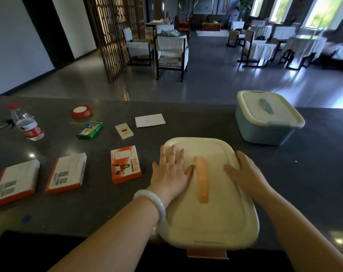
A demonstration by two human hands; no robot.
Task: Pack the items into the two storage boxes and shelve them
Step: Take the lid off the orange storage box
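Note:
A cream storage box with an orange handle [209, 213] stands closed at the counter's near edge. My left hand [171, 171] lies flat on the left of its lid, fingers straight. My right hand [243, 171] lies flat on the right of the lid. A second box, blue with a cream lid [266, 118], stands closed at the far right. Loose items lie to the left: three orange-and-white boxes [125, 163] [67, 172] [15, 181], a green box [90, 130], a small white box [124, 131], a white folded paper [150, 120], a red tape roll [81, 111] and a water bottle [26, 122].
The dark counter [186, 114] runs the width of the view, with bare surface right of the cream box. Beyond it lies a hall with chairs [171, 54], covered tables and a wooden lattice screen [111, 36].

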